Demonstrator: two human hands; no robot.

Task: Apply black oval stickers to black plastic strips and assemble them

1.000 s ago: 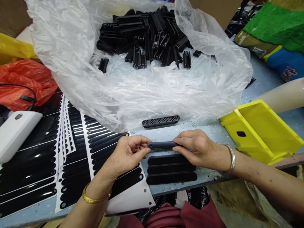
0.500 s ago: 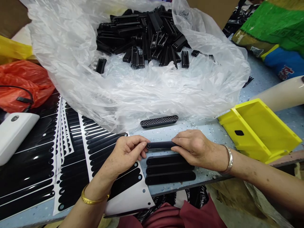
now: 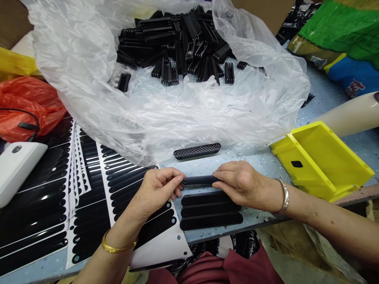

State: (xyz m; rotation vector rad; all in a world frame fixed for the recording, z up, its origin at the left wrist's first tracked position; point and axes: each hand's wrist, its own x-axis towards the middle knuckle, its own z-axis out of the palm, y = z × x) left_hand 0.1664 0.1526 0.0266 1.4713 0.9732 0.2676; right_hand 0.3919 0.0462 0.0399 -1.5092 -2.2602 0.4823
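Observation:
A long black plastic strip with rounded ends lies level between my hands. My left hand pinches its left end with thumb and fingers, beside a small hole there. The right end is covered by my right hand, whose fingers and thumb close round it. Just below, several similar black strips lie side by side on the table. Above my hands rests another black piece, its lattice-ribbed side facing up. Sheets of black rounded stickers spread out to the left, partly under my left wrist.
A clear plastic bag bears a heap of black plastic parts at the back. To the right sits a yellow bin. At the left are a white device and a red plastic bag. The table's edge runs close in front.
The whole view has shifted slightly. Both hands keep the same hold on the black strip, with no clear movement against the table.

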